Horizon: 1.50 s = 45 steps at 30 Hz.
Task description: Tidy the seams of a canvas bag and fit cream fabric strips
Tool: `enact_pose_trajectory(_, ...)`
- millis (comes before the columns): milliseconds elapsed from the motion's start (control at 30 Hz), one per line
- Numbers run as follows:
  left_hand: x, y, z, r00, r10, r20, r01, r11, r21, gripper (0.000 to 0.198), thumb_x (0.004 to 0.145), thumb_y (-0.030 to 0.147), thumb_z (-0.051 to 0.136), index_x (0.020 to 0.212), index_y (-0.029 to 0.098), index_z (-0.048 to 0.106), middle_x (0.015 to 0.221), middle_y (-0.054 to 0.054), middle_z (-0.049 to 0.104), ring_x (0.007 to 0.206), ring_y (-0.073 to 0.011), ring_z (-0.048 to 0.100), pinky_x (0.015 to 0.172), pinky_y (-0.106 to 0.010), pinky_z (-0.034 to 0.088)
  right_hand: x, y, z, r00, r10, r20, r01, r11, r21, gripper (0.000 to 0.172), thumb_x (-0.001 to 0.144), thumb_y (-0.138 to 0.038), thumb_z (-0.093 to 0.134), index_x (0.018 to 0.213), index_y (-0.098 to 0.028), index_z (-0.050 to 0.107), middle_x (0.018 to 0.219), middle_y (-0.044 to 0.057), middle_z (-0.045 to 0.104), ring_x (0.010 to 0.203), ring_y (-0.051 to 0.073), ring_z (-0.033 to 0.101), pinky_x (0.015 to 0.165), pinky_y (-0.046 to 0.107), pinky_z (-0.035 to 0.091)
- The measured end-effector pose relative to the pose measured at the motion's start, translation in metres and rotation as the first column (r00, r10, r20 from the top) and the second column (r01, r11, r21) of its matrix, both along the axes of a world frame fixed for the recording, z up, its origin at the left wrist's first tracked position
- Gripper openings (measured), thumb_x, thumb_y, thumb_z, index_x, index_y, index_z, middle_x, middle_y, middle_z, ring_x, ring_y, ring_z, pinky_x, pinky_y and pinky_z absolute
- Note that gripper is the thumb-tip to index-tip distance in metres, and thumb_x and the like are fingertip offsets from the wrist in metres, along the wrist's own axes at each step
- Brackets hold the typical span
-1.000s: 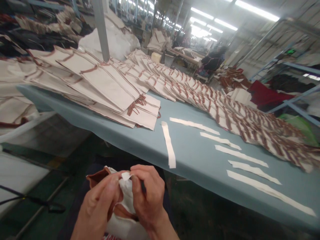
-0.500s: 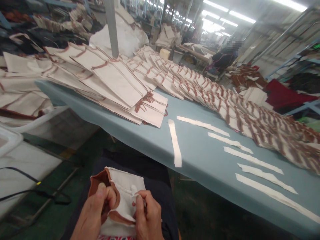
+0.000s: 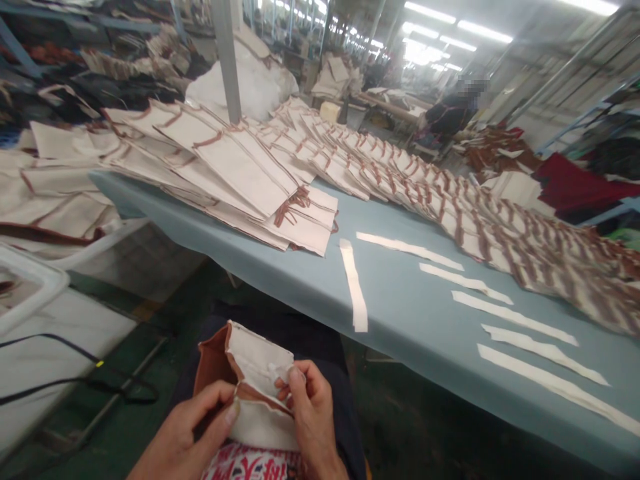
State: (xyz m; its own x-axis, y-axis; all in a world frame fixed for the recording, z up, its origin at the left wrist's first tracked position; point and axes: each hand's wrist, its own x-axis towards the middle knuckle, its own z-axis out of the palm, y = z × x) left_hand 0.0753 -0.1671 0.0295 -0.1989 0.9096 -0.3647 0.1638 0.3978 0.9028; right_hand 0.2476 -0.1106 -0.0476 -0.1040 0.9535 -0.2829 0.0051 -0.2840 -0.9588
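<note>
A grey post [image 3: 228, 67] rises before a white sack [image 3: 263, 83], perhaps plastic, though blurred. Lights [image 3: 430, 13] glow overhead; red cloth [image 3: 575, 183] lies at right, a yellow-marked black strap [image 3: 99, 364] at left.

Bare left hand [image 3: 203, 423] and right hand [image 3: 314, 410], red-and-white printed garment [image 3: 240, 465], dark navy cloth [image 3: 323, 343] below the waist

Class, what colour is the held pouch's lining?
The lining is reddish brown, best seen in the head view.

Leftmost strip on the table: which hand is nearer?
Right. In the picture, the right hand is below and left of the strip, at the pouch's right side; the left hand is lower and farther left, pinching the pouch's edge.
</note>
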Motion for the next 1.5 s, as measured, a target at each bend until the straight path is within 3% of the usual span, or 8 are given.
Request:
enact_pose_trajectory(133,0.002,0.024,0.023,0.998,0.045,-0.04,-0.04,0.994,0.103,0.035,0.091,0.056,0.064,0.077,0.024,0.071,0.075,0.001,0.073,0.071,-0.02,0.067,0.069,-0.022,0.048,0.016,0.023,0.071,0.995,0.006,0.099,-0.043,0.926,0.376,0.034,0.102,-0.046,0.061,0.083,-0.019,0.069,0.095,0.007,0.073,0.087,0.021,0.068,0.079,0.03,0.052)
enact_pose_trajectory(200,0.002,0.035,0.036,0.995,0.08,-0.051,-0.07,0.983,0.169,0.032,0.088,0.052,0.065,0.075,0.024,0.072,0.073,0.001,0.072,0.068,-0.0193,0.065,0.064,-0.023,0.047,0.026,0.026,0.107,0.996,0.003,0.094,-0.051,0.857,0.514,0.035,0.102,-0.045,0.062,0.077,-0.021,0.068,0.082,0.004,0.067,0.077,0.018,0.064,0.073,0.028,0.051)
enact_pose_trajectory(367,0.002,0.053,0.055,1.0,-0.005,-0.002,0.006,0.95,0.313,0.032,0.085,0.05,0.065,0.071,0.023,0.078,0.072,-0.003,0.071,0.067,-0.0209,0.063,0.061,-0.026,0.046,0.027,0.014,0.148,0.988,0.048,0.15,-0.094,0.944,0.317,0.042,0.096,-0.059,0.069,0.078,-0.021,0.075,0.055,-0.002,0.052,0.049,0.014,0.047,0.046,0.024,0.039)
enact_pose_trajectory(700,0.021,0.057,0.061,0.962,0.076,0.262,-0.123,0.978,0.17,0.029,0.072,0.047,0.07,0.059,0.021,0.074,0.062,-0.001,0.063,0.055,-0.0146,0.049,0.05,-0.025,0.036,0.003,0.017,0.143,0.987,0.046,0.156,-0.062,0.993,0.101,0.037,0.092,-0.054,0.067,0.078,-0.02,0.068,0.059,-0.003,0.054,0.052,0.012,0.044,0.05,0.023,0.033)
enact_pose_trajectory(867,0.022,0.055,0.044,0.931,0.124,0.343,-0.169,0.98,0.102,0.026,0.069,0.045,0.074,0.063,0.02,0.075,0.069,-0.001,0.064,0.058,-0.014,0.049,0.051,-0.023,0.036,0.001,0.013,0.129,0.982,-0.051,0.182,0.015,0.981,0.194,0.033,0.097,-0.048,0.062,0.078,-0.022,0.063,0.067,-0.001,0.059,0.06,0.016,0.052,0.055,0.026,0.04)
enact_pose_trajectory(1067,0.021,0.052,0.021,0.937,0.162,0.308,-0.21,0.969,0.131,0.024,0.077,0.045,0.074,0.075,0.02,0.076,0.078,-0.002,0.069,0.062,-0.016,0.056,0.054,-0.023,0.043,-0.008,0.016,0.104,0.981,-0.132,0.141,0.07,0.923,0.377,0.024,0.097,-0.035,0.06,0.076,-0.022,0.062,0.111,0.007,0.072,0.096,0.023,0.068,0.079,0.032,0.052)
enact_pose_trajectory(1300,0.022,0.055,0.008,0.952,0.2,0.233,-0.235,0.963,0.134,0.023,0.083,0.04,0.07,0.091,0.022,0.082,0.091,-0.003,0.077,0.072,-0.0199,0.066,0.062,-0.024,0.052,-0.02,0.022,0.095,0.967,-0.186,0.177,0.106,0.917,0.386,0.023,0.098,-0.035,0.059,0.078,-0.023,0.062,0.114,0.008,0.071,0.103,0.025,0.067,0.084,0.035,0.052)
enact_pose_trajectory(1500,0.017,0.05,-0.005,0.919,0.164,0.358,-0.218,0.969,0.115,0.021,0.086,0.038,0.074,0.098,0.024,0.083,0.098,-0.003,0.078,0.08,-0.0203,0.07,0.068,-0.023,0.055,-0.025,0.03,0.09,0.961,-0.18,0.212,0.085,0.916,0.393,0.022,0.096,-0.032,0.058,0.077,-0.022,0.06,0.104,0.007,0.071,0.095,0.023,0.067,0.082,0.034,0.05)
